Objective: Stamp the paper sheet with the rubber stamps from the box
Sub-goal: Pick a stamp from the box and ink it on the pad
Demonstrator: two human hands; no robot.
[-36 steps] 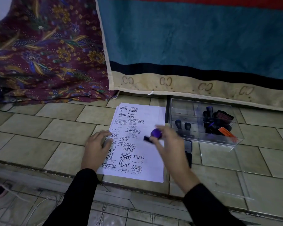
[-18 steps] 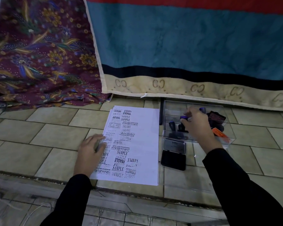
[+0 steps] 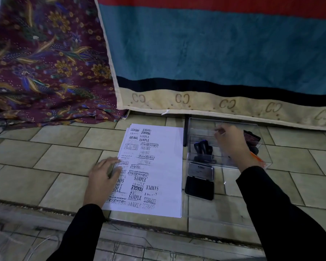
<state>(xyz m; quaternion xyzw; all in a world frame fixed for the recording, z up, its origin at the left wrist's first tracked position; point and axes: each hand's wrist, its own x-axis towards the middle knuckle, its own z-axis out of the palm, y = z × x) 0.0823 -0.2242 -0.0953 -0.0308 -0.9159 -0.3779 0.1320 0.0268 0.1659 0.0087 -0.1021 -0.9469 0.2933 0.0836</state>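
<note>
Head view. Found the paper sheet (image 3: 170,166) lying flat on the tiled floor (image 3: 55,157), stamped down its left and middle with black imprints such as SAMPLE, FRAGILE, AIR MAIL and EXPRESS, with a blank strip down the right. Found the left hand (image 3: 104,176) pressing flat on the sheet's left edge, fingers straight and slightly spread, gripping nothing.

Located the clear box (image 3: 199,125) just beside the sheet's far right corner, close under the hem of a teal blanket (image 3: 215,49). Noted dark-handled rubber stamps (image 3: 202,147) standing in the box's near left part, and further dark and reddish stamps (image 3: 251,137) at its right side.

Found the right hand (image 3: 231,146) reaching down into the box, back turned to the camera, most fingertips hidden. Cannot tell whether spread or pinching anything.

Noted an open ink pad (image 3: 199,180) on the floor just in front of the box and just right of the sheet, lid folded back. Noted a floral cloth (image 3: 45,63) at far left.
</note>
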